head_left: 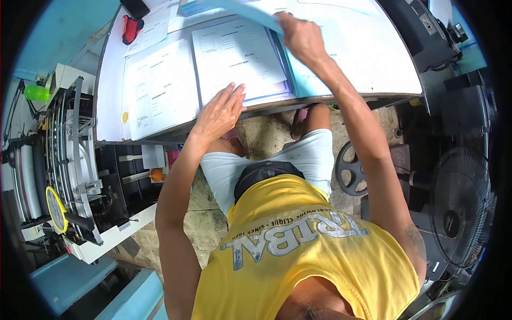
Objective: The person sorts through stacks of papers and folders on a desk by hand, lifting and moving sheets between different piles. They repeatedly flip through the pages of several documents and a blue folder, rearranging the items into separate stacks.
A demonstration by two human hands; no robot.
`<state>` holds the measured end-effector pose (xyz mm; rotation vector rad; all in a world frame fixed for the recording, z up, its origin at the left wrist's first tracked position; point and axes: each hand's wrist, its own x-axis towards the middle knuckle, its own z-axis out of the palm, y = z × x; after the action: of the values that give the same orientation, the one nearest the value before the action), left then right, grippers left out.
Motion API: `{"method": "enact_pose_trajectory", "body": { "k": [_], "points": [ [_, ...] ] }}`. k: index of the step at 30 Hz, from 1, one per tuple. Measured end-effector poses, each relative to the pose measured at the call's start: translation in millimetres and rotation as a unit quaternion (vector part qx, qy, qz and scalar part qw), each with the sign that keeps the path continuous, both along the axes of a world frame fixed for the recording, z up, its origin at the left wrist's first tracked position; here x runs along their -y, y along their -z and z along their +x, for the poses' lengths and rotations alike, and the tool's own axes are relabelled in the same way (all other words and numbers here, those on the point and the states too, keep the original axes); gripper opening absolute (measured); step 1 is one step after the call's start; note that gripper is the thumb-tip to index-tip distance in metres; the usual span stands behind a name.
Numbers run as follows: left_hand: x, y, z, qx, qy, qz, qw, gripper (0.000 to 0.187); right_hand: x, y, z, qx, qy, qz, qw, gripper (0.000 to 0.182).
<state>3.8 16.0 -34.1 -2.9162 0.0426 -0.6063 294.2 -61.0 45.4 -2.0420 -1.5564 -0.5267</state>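
My right hand [303,40] is closed on the edge of a light-blue sheet [248,14], lifted over the far side of the table and seen nearly edge-on. My left hand [221,111] lies flat, fingers stretched out, on the near edge of a stack of printed pages [237,56]. Left of that stack lie more printed pages [162,90]. A pale blue sheet [309,80] rests to the right of the stack, partly under my right forearm.
The white table [373,58] holds a red-and-black object [132,29] and a dark device [135,8] at its far left. A machine with rollers [80,160] stands at left, a black fan [460,208] at right. Black equipment [421,32] borders the table's right side.
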Motion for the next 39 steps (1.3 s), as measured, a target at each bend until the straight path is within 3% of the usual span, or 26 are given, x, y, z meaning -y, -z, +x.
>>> {"method": "enact_pose_trajectory", "body": {
  "k": [4,8,11,15,18,20,21,22,23,26,31,34,39],
  "points": [
    [0.8,16.0,-4.3,0.06,0.007,0.021,0.998,0.021,11.9,21.1,-47.1,0.05,-0.141,-0.05,0.987,0.025],
    [9.2,7.9,-10.0,0.091,-0.006,0.025,0.996,0.011,40.1,44.0,-75.0,0.111,-0.186,-0.143,0.966,0.016],
    [11.0,19.0,-12.0,0.128,-0.03,0.001,0.991,0.008,57.3,41.3,-85.4,0.081,-0.191,-0.162,0.965,0.029],
    [15.1,5.7,-12.1,0.132,-0.082,0.053,0.986,0.011,62.3,24.7,-95.6,0.096,-0.214,-0.145,0.961,0.026],
    [20.0,-16.3,-1.0,0.197,-0.089,0.117,0.969,0.013,48.1,41.8,-90.8,0.148,-0.175,-0.175,0.957,0.023],
    [39.0,-22.9,11.9,0.258,-0.079,0.109,0.957,0.012,40.2,25.2,-88.4,0.139,-0.153,-0.211,0.955,0.017],
    [50.2,-24.4,15.6,0.285,-0.076,0.104,0.95,0.012,35.4,17.1,-83.8,0.195,-0.163,-0.179,0.95,0.016],
    [64.3,-20.1,20.5,0.275,-0.041,0.11,0.954,0.02,29.5,6.9,-75.3,0.249,-0.175,-0.147,0.941,0.014],
    [90.3,-14.5,43.0,0.186,0.057,0.078,0.978,0.022,23.1,-16.1,-56.3,0.326,-0.21,-0.106,0.916,0.016],
    [114.3,-17.2,94.5,0.07,0.055,0.0,0.996,0.049,24.9,-42.7,-12.4,0.39,-0.258,-0.02,0.884,0.012],
    [109.0,12.3,144.2,0.042,-0.012,-0.003,0.999,0.047,91.1,-31.9,66.0,0.328,-0.163,-0.087,0.926,0.029],
    [107.9,28.7,142.6,0.08,0.035,0.042,0.995,0.039,142.1,5.0,103.0,0.239,-0.079,-0.127,0.959,0.04],
    [107.6,18.0,143.3,0.133,0.068,-0.025,0.989,0.019,206.4,53.6,93.0,0.09,-0.024,-0.173,0.98,0.047]
  ]
}}
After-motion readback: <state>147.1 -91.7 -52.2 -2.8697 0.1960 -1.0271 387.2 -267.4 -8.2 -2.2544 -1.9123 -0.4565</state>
